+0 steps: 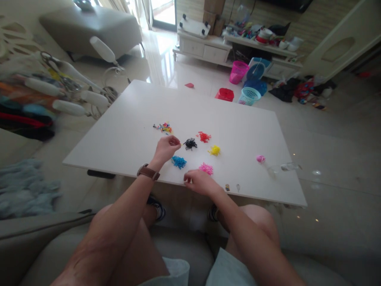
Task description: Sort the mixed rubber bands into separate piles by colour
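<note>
Mixed-colour pile point(164, 127), black pile point(190, 143), pink pile point(206, 169) nearer

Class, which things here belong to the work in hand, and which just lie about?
Seemingly in the work:
- mixed-colour pile
- black pile
- red pile
- yellow pile
- blue pile
- pink pile

Seemingly just lying about:
- pink basket
- light-blue basket
- cardboard boxes

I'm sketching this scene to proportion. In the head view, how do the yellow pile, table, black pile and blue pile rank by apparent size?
1. Table
2. Blue pile and black pile: too alike to rank, with blue nearer the camera
3. Yellow pile
</note>
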